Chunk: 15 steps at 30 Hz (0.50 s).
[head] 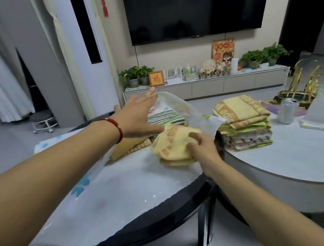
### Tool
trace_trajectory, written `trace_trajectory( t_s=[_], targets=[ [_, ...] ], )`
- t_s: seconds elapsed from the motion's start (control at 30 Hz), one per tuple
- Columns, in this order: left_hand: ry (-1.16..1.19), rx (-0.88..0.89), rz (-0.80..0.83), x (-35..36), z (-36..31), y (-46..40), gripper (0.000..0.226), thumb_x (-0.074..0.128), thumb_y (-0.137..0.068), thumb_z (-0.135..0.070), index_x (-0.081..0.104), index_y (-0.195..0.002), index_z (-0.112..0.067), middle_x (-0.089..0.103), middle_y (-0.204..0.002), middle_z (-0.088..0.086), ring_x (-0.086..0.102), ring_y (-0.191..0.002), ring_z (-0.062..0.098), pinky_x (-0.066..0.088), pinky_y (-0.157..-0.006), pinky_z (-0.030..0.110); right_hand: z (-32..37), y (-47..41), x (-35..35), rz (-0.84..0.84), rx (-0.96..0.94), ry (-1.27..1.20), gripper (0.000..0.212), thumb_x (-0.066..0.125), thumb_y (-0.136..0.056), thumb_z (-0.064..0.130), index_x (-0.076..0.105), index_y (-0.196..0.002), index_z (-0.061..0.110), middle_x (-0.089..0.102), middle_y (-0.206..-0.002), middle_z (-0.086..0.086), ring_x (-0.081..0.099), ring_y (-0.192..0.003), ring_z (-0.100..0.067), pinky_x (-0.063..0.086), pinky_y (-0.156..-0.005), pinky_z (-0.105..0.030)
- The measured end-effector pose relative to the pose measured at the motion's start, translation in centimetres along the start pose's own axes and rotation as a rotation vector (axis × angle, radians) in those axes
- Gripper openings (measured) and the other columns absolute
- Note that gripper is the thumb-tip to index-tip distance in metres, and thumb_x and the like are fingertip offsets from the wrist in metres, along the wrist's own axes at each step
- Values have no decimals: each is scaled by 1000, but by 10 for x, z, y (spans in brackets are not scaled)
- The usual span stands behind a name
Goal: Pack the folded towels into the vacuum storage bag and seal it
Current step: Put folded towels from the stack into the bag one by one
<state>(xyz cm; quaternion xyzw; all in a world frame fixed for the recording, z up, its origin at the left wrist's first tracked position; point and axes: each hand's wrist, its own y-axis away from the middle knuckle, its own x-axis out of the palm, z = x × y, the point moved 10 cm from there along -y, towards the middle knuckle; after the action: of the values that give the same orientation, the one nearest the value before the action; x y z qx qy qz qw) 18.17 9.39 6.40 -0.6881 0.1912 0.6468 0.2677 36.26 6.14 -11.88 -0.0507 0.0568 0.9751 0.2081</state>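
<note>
A clear vacuum storage bag [177, 104] lies across the near round table, its mouth lifted. My left hand [137, 117] reaches in with fingers spread and props up the bag's upper sheet. A striped towel [164, 118] and a tan towel [128, 145] sit inside the bag. My right hand [200, 145] grips a folded yellow towel [172, 141] at the bag's mouth. A stack of several folded towels [245, 123] stands on the second table to the right.
A drink can [287, 111], a gold ornament [308, 86] and a clear plastic box [321, 112] sit on the right table. A gap separates the two tables. A TV cabinet with plants lines the far wall; a stool [42, 119] stands at the left.
</note>
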Motion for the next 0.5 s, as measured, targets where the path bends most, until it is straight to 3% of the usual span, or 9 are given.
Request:
trace_trajectory(
  t_s=[0.1, 0.23, 0.37, 0.43, 0.5],
  targets=[
    [-27, 15, -5, 1, 0, 1, 106, 59, -76, -72, 2, -156, -32, -11, -163, -19, 4, -151, 27, 23, -108, 73, -40, 3, 29, 7, 83, 10, 73, 60, -94, 13, 33, -161, 15, 51, -151, -8, 59, -128, -30, 54, -106, -49],
    [-22, 19, -3, 10, -4, 1, 106, 60, -76, -71, 0, -155, -33, -10, -163, -19, 5, -151, 27, 23, -107, 73, -35, 2, 39, -67, 19, 100, 60, 58, -92, 20, 44, -151, 19, 59, -135, -3, 60, -108, -21, 54, -90, -35],
    [-28, 33, 4, 18, -11, 3, 102, 61, -78, -67, 3, -155, -33, -10, -163, -18, 5, -151, 28, 22, -108, 73, -34, -9, 37, 5, 73, 140, 65, 58, -97, 11, 39, -159, 18, 53, -148, -12, 65, -116, -28, 58, -97, -39],
    [-26, 47, -5, 21, -14, 4, 99, 61, -79, -64, 6, -155, -33, -9, -164, -17, 6, -150, 28, 22, -108, 73, -21, -5, 31, 103, 96, 231, 54, 55, -97, 13, 51, -149, 22, 65, -129, -15, 71, -85, -25, 65, -69, -35],
    [-46, 65, -35, 22, -18, 4, 95, 62, -78, -63, 13, -154, -32, -7, -164, -16, 8, -149, 27, 24, -108, 72, -2, 4, 17, 202, 49, 434, 32, 58, -96, 22, 69, -125, 21, 76, -99, -9, 70, -63, -19, 56, -49, -26]
  ],
)
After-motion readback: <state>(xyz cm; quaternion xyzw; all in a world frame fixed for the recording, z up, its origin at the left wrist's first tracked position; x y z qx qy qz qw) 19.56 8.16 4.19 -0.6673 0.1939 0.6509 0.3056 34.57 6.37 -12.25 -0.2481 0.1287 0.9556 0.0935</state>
